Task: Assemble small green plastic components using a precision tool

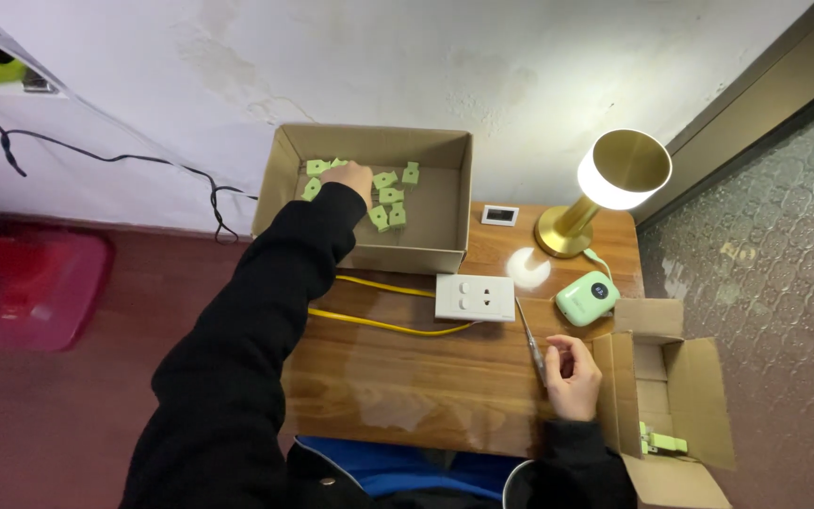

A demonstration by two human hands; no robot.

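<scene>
Closest in, a dark sleeve over a strip of blue cloth leans across the small wooden table. The right hand rests at the table's right edge, fingers curled narrow around a slim screwdriver whose tip points up toward the white socket plate with its yellow wires. The left hand reaches far forward into the open cardboard box and sits on the scattered small green plastic pieces; whether it has pinched one yet I cannot tell, since the knuckles hide the fingertips. Those pieces look light, stiff and a bit slick, the kind best picked by the edges between thumb and forefinger. Most lie just right of the left hand, well apart from the right. A brass lamp glows beside a green gadget, and a second carton stands at the right.
</scene>
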